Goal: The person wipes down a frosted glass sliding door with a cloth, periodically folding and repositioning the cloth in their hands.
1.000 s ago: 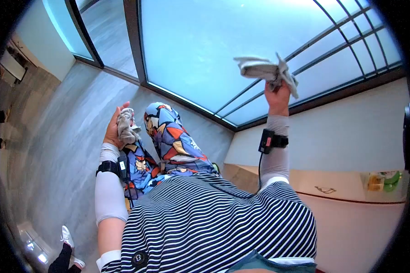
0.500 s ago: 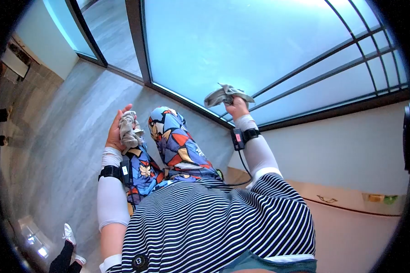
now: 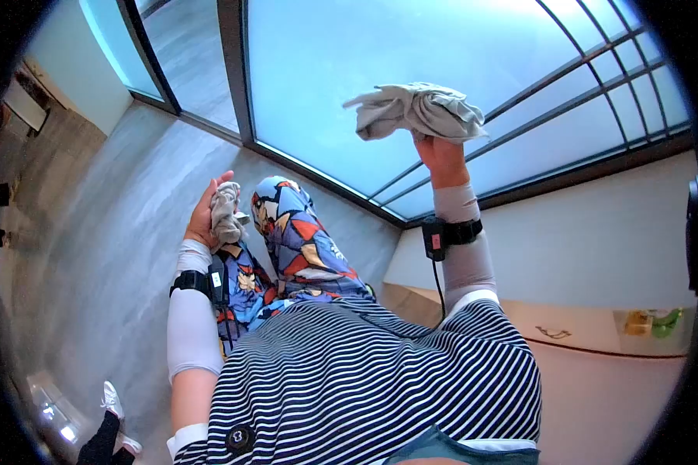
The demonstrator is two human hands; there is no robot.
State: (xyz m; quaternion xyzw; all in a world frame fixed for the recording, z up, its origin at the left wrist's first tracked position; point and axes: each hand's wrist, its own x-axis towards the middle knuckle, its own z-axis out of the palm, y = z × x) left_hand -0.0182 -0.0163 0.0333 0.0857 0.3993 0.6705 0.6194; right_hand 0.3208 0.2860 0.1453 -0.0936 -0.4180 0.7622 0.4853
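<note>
My right hand (image 3: 444, 160) is raised in front of the frosted glass panel (image 3: 310, 93), gripping a bunched grey cloth (image 3: 419, 112). The cloth hides most of those fingers, and I cannot tell whether it touches the glass. Lower down on the left, my left hand (image 3: 202, 215) holds a second crumpled grey cloth (image 3: 226, 213) against its palm, beside my patterned trousers (image 3: 298, 232). Some fingertips of that hand show past the cloth's upper edge.
Dark metal bars (image 3: 551, 81) cross the panel, and a dark frame (image 3: 318, 177) edges it. Grey floor (image 3: 124, 232) spreads to the left. Another person's shoe (image 3: 112, 399) shows at lower left. A pale cabinet (image 3: 597, 325) with a handle stands at right.
My right hand has moved up and to the right with its cloth, which now looks larger and fuller. My left hand and its cloth have shifted only slightly.
</note>
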